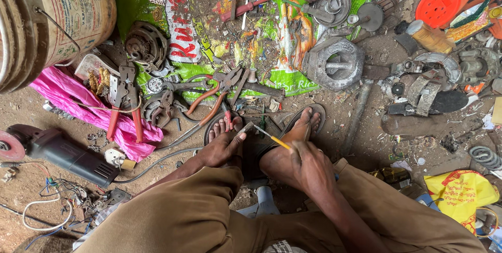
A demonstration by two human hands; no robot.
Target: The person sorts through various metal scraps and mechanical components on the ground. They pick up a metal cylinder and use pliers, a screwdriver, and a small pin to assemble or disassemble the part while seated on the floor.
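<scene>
My right hand (312, 168) grips a yellow-handled screwdriver (277, 140), and the hand rests over my right ankle. The shaft points up and left, its tip meeting a small grey metal part (244, 127). My left hand (225, 147) reaches down over the left sandal (212, 122) and pinches that part at its fingertips, beside a small red piece (228, 119). My right foot (305, 125) sits in a sandal just right of the screwdriver. Brown trousers cover both knees at the bottom of the view.
Orange-handled pliers (206, 102) and wrenches lie just beyond my feet. An angle grinder (65, 154) and loose wires are at the left, with red-handled cutters (125, 107) on pink cloth. A bucket (57, 12) stands top left, a round metal housing (334, 64) ahead and a yellow bag (460, 193) at the right.
</scene>
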